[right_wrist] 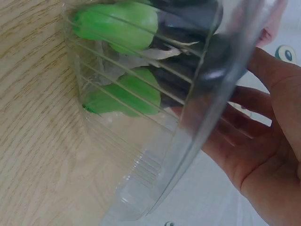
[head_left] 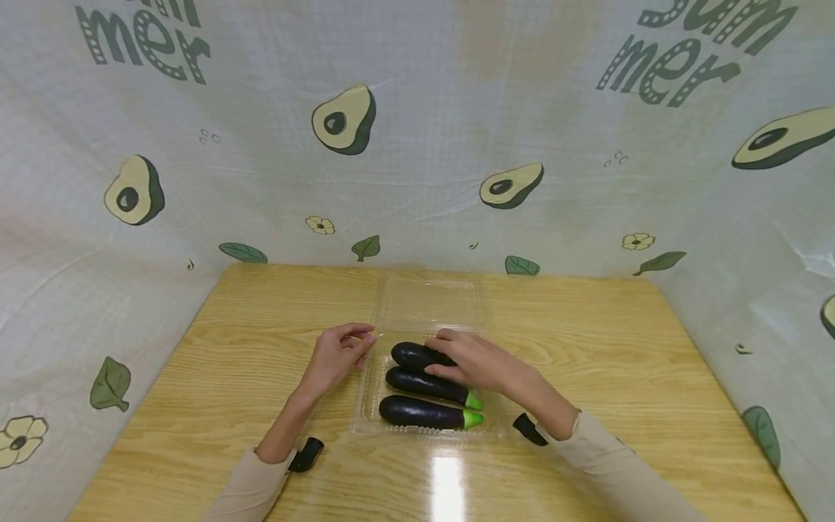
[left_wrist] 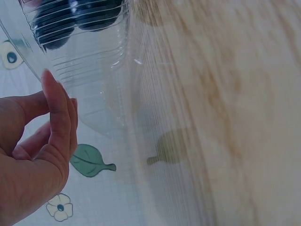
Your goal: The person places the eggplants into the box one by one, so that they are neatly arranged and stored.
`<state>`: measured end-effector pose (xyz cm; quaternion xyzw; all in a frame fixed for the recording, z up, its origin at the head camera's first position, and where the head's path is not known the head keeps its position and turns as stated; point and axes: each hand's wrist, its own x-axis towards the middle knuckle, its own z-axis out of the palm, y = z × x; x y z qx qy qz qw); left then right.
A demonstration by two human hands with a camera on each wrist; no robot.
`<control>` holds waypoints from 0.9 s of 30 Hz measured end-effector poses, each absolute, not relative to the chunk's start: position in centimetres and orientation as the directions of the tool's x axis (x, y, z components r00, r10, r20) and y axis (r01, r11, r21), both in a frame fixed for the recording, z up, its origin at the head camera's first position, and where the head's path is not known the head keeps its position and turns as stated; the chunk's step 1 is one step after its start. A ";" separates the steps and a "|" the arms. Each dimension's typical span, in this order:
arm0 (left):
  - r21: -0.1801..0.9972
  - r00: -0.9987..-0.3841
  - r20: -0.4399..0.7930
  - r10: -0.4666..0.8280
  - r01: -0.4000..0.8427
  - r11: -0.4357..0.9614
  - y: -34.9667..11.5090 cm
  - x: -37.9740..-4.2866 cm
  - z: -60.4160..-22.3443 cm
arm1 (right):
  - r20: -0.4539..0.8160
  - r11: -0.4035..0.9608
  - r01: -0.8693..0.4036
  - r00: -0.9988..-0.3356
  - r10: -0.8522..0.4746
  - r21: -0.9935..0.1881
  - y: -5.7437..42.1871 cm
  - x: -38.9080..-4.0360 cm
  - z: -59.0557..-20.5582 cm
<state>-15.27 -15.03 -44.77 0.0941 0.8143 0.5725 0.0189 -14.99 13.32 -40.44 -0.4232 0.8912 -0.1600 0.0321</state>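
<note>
Three dark purple eggplants lie side by side in a clear plastic container: the near eggplant [head_left: 414, 412], the middle eggplant [head_left: 422, 383] and the far eggplant [head_left: 412, 355]. My right hand [head_left: 479, 359] grips the far eggplant from above, covering its stem end, with thumb on the near side and fingers on the far side. At the left rim of the container [head_left: 362, 406] is my left hand [head_left: 334, 355], fingers loosely bent and close together. Its fingertips [left_wrist: 48, 77] are right at the rim in the left wrist view. Green caps [right_wrist: 124, 92] show through the ribbed wall in the right wrist view.
The container's clear lid [head_left: 429, 301] lies folded back behind it on the wooden table [head_left: 261, 319]. A white cloth [head_left: 417, 210] printed with avocados and leaves hangs behind and at both sides. Black straps [head_left: 306, 454] sit at both wrists.
</note>
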 end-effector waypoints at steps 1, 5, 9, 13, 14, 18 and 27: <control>0.936 -0.981 0.077 0.176 0.132 0.327 -15.0 -15.3 -44.8 | 0.071 0.591 -0.741 -0.640 -0.765 -0.319 13.4 -15.0 -40.5; 0.936 -0.982 0.078 0.174 0.133 0.327 -15.0 -15.2 -44.8 | 0.042 0.602 -0.719 -0.653 -0.756 -0.348 13.5 -14.9 -40.4; 0.937 -0.981 0.078 0.176 0.132 0.323 -15.0 -15.3 -44.9 | 0.030 0.605 -0.710 -0.658 -0.753 -0.360 13.5 -14.9 -40.3; 0.937 -0.981 0.076 0.177 0.131 0.325 -14.9 -15.2 -44.9 | 0.046 0.595 -0.726 -0.646 -0.762 -0.346 13.5 -15.0 -40.3; 0.937 -0.981 0.076 0.176 0.131 0.325 -14.9 -15.1 -44.9 | 0.052 0.594 -0.730 -0.644 -0.763 -0.339 13.5 -15.0 -40.3; 0.938 -0.980 0.083 0.179 0.138 0.319 -15.0 -15.1 -44.8 | 0.068 0.583 -0.754 -0.627 -0.776 -0.301 13.5 -15.1 -40.5; 0.940 -0.978 0.095 0.187 0.150 0.308 -15.0 -15.1 -44.7 | 0.080 0.535 -0.787 -0.581 -0.810 -0.307 13.8 -15.1 -41.0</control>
